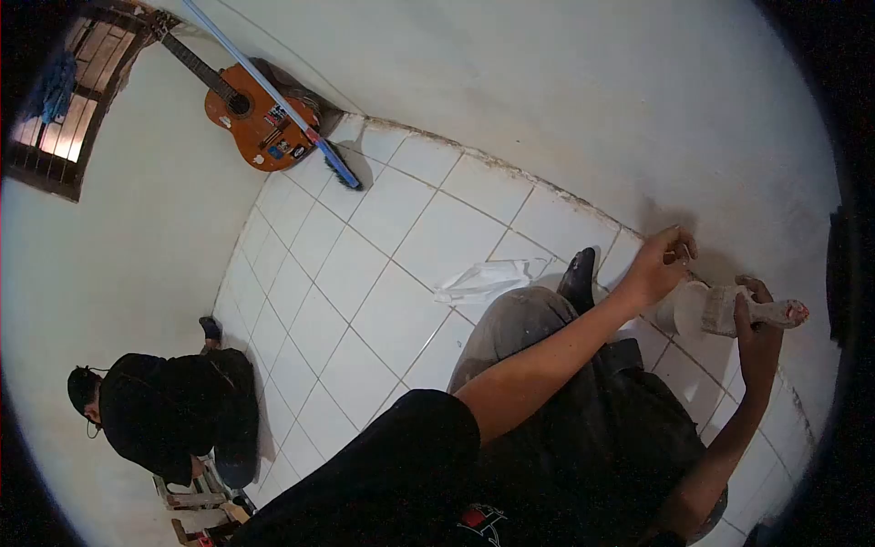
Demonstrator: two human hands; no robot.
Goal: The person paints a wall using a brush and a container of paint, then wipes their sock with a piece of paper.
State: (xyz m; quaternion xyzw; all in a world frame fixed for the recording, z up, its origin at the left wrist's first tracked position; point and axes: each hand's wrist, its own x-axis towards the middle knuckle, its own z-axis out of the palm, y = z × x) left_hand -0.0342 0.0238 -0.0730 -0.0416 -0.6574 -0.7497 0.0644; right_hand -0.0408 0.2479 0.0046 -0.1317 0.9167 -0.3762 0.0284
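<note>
A wide paint brush [725, 312] with a pale, stained handle is in my right hand [758, 319], whose fingers wrap round it. Its bristles point left, over a whitish round container [685, 308] on the floor beside the wall. My left hand [661, 264] is just above and left of that container, near the foot of the wall, with its fingers curled together. Something small may be between those fingertips, but it is too small to make out.
A crumpled white plastic sheet [486, 281] lies on the tiled floor [365, 273]. A guitar [260, 118] and a blue broom [337, 164] lean in the far corner. Another person [169, 410] in black crouches at the left by a wooden stool [196, 500]. A barred window [77, 100] is upper left.
</note>
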